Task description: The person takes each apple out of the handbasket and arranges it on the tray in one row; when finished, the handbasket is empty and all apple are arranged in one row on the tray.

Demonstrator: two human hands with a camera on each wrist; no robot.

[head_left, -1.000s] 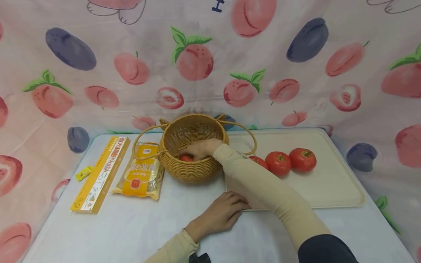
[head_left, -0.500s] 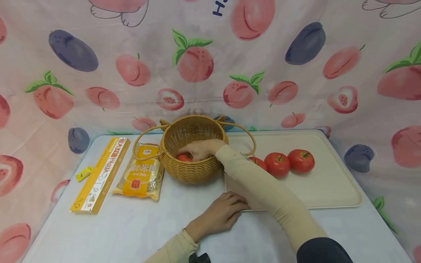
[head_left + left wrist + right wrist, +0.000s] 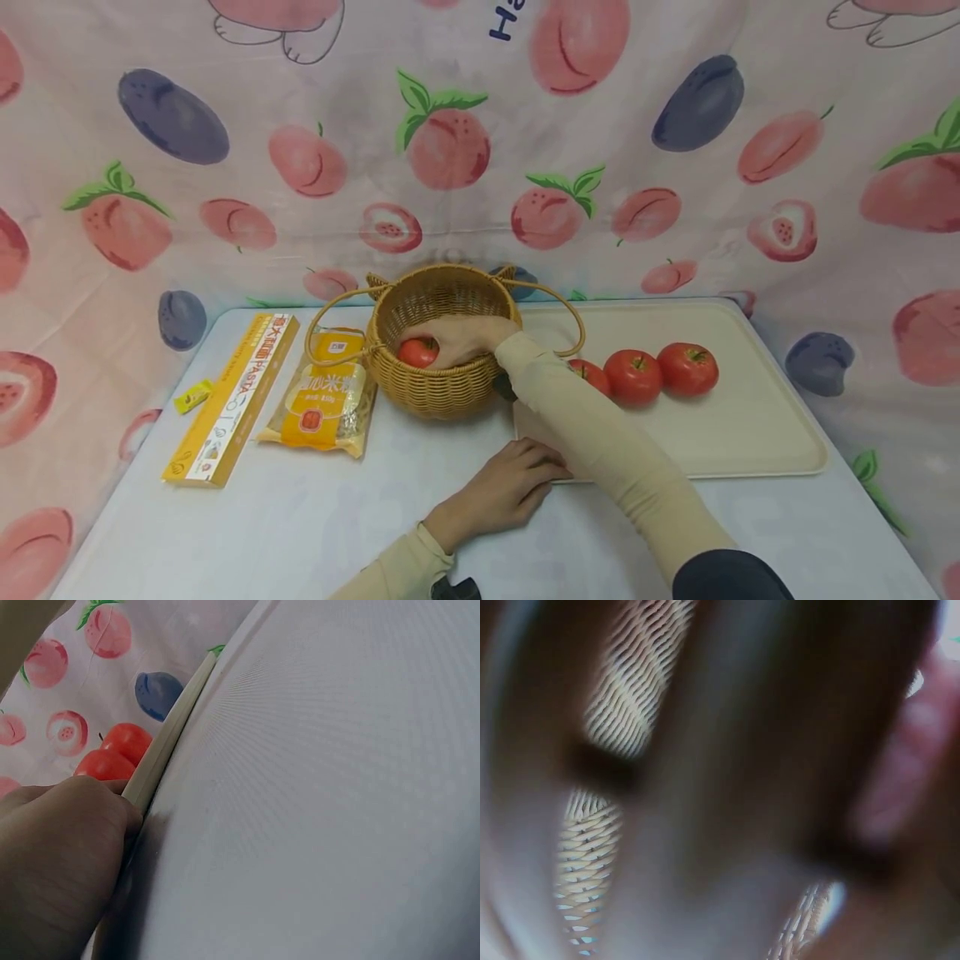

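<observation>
In the head view my right hand [image 3: 468,335] reaches down into a round wicker basket [image 3: 438,396] with looped handles and two small ears. It grips a red tomato [image 3: 417,352], which shows at the left of the hand near the basket's front rim; the fingertips are hidden. The right wrist view is mostly blurred fingers, with the basket's woven wall [image 3: 589,870] between them. My left hand [image 3: 501,492] holds the front left corner of a beige tray [image 3: 750,417], its fingers over the rim [image 3: 171,735].
Three tomatoes [image 3: 632,377] stand in a row on the tray, the leftmost partly behind the right sleeve. Left of the basket lie a yellow bag of noodles [image 3: 322,396], a long pasta box [image 3: 228,400] and a small yellow packet [image 3: 192,397]. A fruit-patterned cloth [image 3: 450,217] hangs behind.
The right hand has shifted slightly and brought the tomato up and left inside the basket, so more of it shows. The left hand stays at the tray corner.
</observation>
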